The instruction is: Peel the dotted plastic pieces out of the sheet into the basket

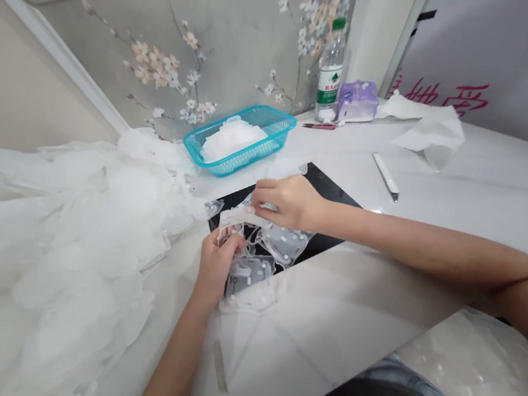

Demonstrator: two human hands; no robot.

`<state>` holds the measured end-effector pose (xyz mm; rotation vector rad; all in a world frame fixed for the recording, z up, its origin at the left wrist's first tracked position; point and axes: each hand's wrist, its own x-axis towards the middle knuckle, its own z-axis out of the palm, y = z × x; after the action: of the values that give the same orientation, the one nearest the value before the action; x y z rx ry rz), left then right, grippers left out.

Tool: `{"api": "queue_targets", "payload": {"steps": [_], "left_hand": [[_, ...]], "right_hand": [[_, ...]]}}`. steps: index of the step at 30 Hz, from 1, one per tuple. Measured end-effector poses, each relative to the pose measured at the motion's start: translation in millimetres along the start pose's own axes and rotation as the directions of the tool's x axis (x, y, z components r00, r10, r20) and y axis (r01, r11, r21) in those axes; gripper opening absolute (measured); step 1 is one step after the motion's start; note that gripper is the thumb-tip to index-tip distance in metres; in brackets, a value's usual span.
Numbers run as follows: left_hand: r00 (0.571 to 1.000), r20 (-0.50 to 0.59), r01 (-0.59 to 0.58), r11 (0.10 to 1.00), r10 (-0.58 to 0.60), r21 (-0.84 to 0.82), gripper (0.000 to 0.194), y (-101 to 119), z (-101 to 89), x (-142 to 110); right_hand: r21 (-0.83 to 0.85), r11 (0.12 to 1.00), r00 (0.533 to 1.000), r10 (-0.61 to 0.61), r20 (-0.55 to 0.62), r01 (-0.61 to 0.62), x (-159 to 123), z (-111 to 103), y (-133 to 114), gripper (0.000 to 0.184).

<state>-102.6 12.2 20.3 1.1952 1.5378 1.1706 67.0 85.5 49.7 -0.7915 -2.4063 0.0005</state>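
Over a black mat [327, 188] on the white table, both hands work at a thin translucent plastic piece [242, 216] with thin strips hanging from it. My left hand [218, 258] is closed on its near left side, thumb and fingers pinched together. Curled from the right, my right hand [292, 202] grips the piece's upper right part; its fingertips are partly hidden. Below them, clear sheets with grey printed shapes and small white spots [288, 242] lie on the mat. Another such grey sheet [250, 276] overlaps the mat's near edge, beneath my left hand.
A large heap of thin white translucent sheets [73, 220] covers the left side. Behind the mat stands a blue basket [203, 160] holding white pieces. Toward the back right are a water bottle [329, 82], purple packet [357, 102], red-handled tool [320, 126], crumpled tissue [432, 130] and white utility knife [386, 176].
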Motion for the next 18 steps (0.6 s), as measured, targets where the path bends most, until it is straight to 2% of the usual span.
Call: {"api": "queue_targets", "payload": {"steps": [3, 5, 6, 8, 10, 12, 13, 16, 18], "left_hand": [[0.997, 0.064, -0.033, 0.999, 0.036, -0.041, 0.012, -4, -1.9, 0], [0.996, 0.077, -0.040, 0.998, 0.044, -0.050, 0.014, -5, -2.5, 0], [0.997, 0.065, -0.047, 0.998, 0.050, -0.045, 0.015, -5, -2.7, 0], [0.995, 0.046, -0.086, 0.996, 0.086, -0.010, 0.017, -4, -3.2, -1], [0.986, 0.052, -0.158, 0.986, 0.156, 0.047, 0.017, -3, -3.9, -2], [0.974, 0.085, -0.218, 0.972, 0.210, 0.092, 0.014, -2, -4.6, -4], [0.972, 0.099, -0.224, 0.970, 0.215, 0.095, 0.011, -1, -4.8, -5], [0.975, 0.140, -0.182, 0.983, 0.175, 0.038, 0.007, 0, -3.6, -6], [0.973, 0.154, -0.174, 0.985, 0.173, -0.004, 0.017, 1, -1.6, -6]], "right_hand": [[0.202, 0.959, 0.972, 0.221, -0.082, -0.201, 5, -2, 9, 0.017], [0.293, 0.907, 0.946, 0.324, -0.026, -0.303, 7, -2, 12, 0.018], [0.310, 0.894, 0.941, 0.337, 0.017, -0.325, 7, -2, 13, 0.017], [0.292, 0.921, 0.966, 0.250, 0.070, -0.260, 6, -1, 9, 0.014], [0.237, 0.969, 0.995, 0.047, 0.085, -0.066, 3, 1, 3, 0.026], [0.186, 0.975, 0.984, -0.146, 0.104, 0.125, 1, 3, -3, 0.029], [0.165, 0.969, 0.971, -0.203, 0.123, 0.181, -1, 4, -6, 0.027], [0.103, 0.965, 0.956, -0.256, 0.140, 0.243, -4, 8, -10, 0.024], [0.035, 0.960, 0.949, -0.281, 0.141, 0.279, -5, 11, -11, 0.023]]}}
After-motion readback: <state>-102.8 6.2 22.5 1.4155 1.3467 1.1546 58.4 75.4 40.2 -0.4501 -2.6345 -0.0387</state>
